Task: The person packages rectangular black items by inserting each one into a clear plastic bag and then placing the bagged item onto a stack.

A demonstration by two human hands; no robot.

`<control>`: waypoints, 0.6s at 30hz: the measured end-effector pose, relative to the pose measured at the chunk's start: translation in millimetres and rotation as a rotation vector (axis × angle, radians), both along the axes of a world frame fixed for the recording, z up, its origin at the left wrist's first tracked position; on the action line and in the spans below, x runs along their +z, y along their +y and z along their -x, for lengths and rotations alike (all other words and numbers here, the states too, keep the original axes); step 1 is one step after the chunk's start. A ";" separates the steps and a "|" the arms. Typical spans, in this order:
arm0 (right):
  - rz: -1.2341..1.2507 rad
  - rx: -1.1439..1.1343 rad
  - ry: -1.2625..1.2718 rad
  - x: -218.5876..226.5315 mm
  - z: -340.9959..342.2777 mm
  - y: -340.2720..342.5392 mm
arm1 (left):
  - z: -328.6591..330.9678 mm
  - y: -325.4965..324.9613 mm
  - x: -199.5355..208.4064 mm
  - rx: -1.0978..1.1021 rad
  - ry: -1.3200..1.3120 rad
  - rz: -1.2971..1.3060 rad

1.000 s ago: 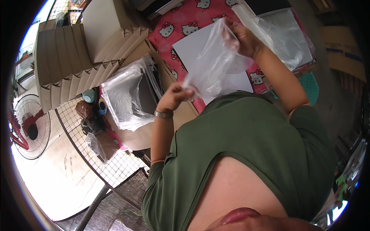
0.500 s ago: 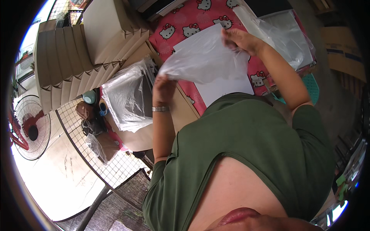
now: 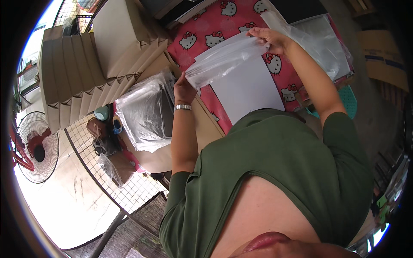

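Observation:
Between my two hands a clear plastic bag [image 3: 228, 58] is stretched over the far part of a white sheet [image 3: 254, 88]. My left hand [image 3: 186, 89], with a metal watch at the wrist, pinches the bag's left end. At its right end my right hand [image 3: 271, 41] grips the plastic between thumb and fingers. The sheet's near part lies uncovered on a pink cloth [image 3: 188, 41] with a cartoon cat pattern, and its near edge reaches my green shirt. Whether the sheet's far edge is inside the bag I cannot tell.
Left of my left hand lies a stack of plastic-wrapped dark sheets [image 3: 146, 112]. Folded brown cardboard [image 3: 73, 71] stands beyond it. More clear plastic [image 3: 318, 47] covers the table's right side. A fan [image 3: 38, 146] stands far left, and a teal basket [image 3: 347, 101] is below the right edge.
The plastic bag was loose and billowing over the sheet; now it is drawn narrower and tauter toward the sheet's far end. My left hand has moved slightly away from my body.

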State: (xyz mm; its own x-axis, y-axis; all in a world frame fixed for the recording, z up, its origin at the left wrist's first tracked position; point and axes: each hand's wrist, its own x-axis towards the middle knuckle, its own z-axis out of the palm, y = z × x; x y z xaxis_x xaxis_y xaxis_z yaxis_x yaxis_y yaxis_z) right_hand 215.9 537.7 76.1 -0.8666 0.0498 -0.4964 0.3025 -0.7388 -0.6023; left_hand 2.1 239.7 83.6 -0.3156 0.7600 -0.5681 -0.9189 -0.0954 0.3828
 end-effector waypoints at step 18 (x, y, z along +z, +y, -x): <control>-1.639 -0.209 -0.380 -57.1 35.8 -22.6 | 17.3 59.4 -72.8 -0.116 1.137 0.879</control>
